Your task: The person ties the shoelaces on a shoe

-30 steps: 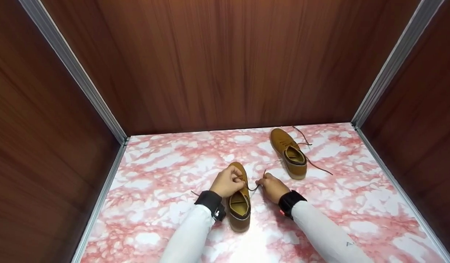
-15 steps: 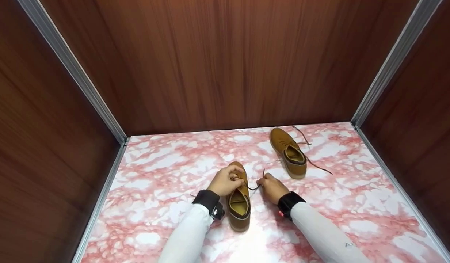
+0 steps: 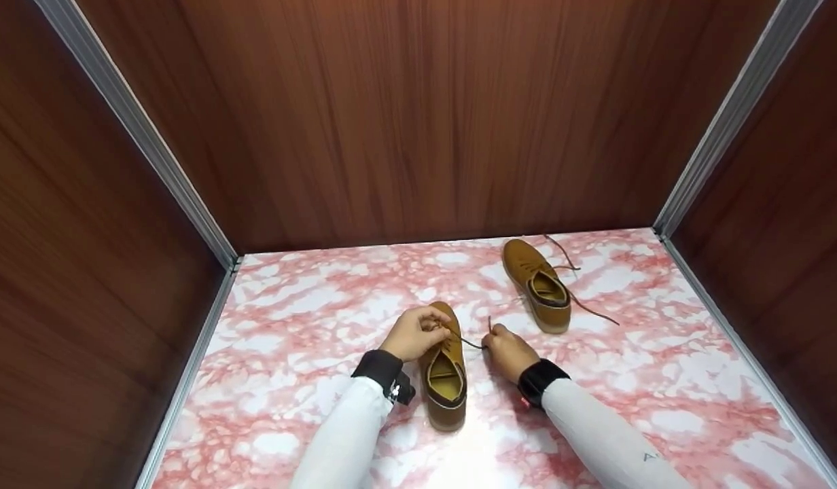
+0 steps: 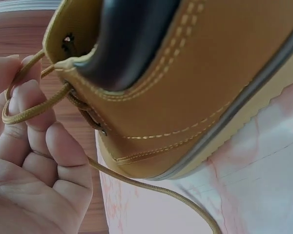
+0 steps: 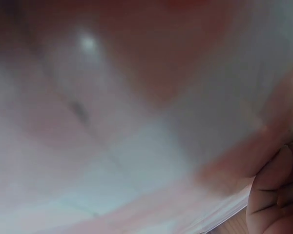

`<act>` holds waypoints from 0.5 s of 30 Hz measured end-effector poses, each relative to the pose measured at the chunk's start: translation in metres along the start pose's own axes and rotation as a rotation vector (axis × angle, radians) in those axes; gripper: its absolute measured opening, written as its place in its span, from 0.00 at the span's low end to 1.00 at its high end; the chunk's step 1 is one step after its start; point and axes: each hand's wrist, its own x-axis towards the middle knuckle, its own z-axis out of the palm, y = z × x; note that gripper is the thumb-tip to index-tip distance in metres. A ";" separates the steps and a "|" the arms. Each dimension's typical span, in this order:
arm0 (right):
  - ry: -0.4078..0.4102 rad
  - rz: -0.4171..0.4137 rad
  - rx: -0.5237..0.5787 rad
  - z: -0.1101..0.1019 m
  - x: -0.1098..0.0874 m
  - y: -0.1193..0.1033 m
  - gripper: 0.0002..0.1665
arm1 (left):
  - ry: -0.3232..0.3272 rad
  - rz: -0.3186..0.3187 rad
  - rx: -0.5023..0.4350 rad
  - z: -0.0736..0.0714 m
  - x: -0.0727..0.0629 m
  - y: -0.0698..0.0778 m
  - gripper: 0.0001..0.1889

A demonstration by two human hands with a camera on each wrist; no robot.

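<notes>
A tan lace-up shoe (image 3: 446,415) stands with its toe pointing away from me. My left hand (image 3: 413,336) is over its front left side, thumb and fingertips pinching the brown shoelace (image 4: 41,109). In the left wrist view the lace bends in a loop around the fingers beside the eyelets, and a loose length trails below the hand. To the right of the shoe, my right hand (image 3: 510,353) pinches the other stretch of lace, its tip sticking up past the fingers. Only part of that hand shows at the lower right of the right wrist view.
A matching shoe (image 3: 522,263) stands farther back on the right, its loose laces (image 3: 595,313) spread over the red-and-white marbled surface (image 3: 289,299). Brown wood-grain panels (image 3: 405,122) rise at the back and both sides, with grey metal strips (image 3: 150,136) along the corners.
My left hand has shifted slightly up and left. The lace between the hands is straighter, and the lace end left of my wrist is out of sight. The right hand has barely moved.
</notes>
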 end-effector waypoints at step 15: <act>0.092 -0.130 -0.152 0.004 -0.005 0.008 0.06 | -0.055 -0.045 -0.017 -0.005 -0.001 0.003 0.18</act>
